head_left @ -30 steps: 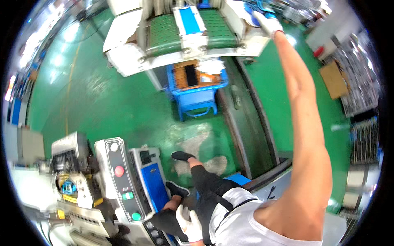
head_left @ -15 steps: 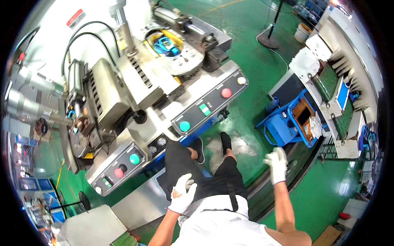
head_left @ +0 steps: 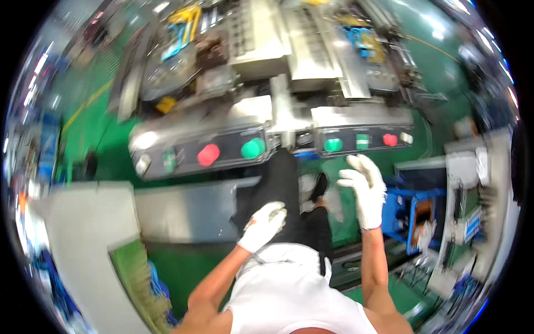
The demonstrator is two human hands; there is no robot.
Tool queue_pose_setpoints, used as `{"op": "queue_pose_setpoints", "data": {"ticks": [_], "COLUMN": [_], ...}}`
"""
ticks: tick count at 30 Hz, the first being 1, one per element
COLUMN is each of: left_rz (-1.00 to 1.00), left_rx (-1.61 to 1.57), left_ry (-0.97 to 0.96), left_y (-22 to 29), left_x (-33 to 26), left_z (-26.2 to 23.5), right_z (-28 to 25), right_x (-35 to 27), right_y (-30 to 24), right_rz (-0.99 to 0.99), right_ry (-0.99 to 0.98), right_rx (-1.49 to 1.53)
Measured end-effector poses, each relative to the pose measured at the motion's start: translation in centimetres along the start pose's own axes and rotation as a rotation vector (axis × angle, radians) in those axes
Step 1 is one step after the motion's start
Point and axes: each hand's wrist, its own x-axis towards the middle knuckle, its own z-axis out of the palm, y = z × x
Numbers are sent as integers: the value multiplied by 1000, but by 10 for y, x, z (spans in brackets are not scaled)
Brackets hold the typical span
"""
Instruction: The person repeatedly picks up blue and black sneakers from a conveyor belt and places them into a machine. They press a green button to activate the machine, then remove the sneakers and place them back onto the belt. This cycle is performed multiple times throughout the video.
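Both my hands wear white work gloves. My left hand (head_left: 264,225) hovers over my dark-clad thigh, its fingers loosely bent and apart, with nothing seen in them. My right hand (head_left: 367,192) is raised in front of the right control panel (head_left: 347,146), palm turned inward, fingers spread and holding nothing. Ahead stands a metal machine with two stations. The left control panel (head_left: 222,151) carries a red button (head_left: 208,155) and a green button (head_left: 253,148). Blue parts (head_left: 361,40) sit in the right station, and another blue piece (head_left: 177,39) lies in the left one; both are blurred.
A pale table (head_left: 92,217) stands at my left, beside a grey metal bench (head_left: 189,214). On the right are a blue cart (head_left: 409,214) with an orange-brown tray and a long workbench (head_left: 495,222) with green mats. The floor is green.
My view has swung left, so the machine now lies straight ahead and the cart farther right. My right hand has come up and forward, near the right panel. Neither hand has picked anything up.
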Motion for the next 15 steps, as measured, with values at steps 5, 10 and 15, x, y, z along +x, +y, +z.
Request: {"op": "queue_pose_setpoints", "data": {"ticks": [5,10,15], "left_rz": [321,278,21], "left_rx": [241,46,241], "left_ry": [187,632,1138], "left_y": [-20,-87,-212], "left_x": [-17,-58,-158], "left_z": [-26,-99,-193], "right_z": [69,154,197], "right_x": [-25,-37,-23], "right_y": [54,107,155], "right_rz": [284,415,430], "right_ry": [-208,-556,-717], "right_rx": [-12,-154,-292]}}
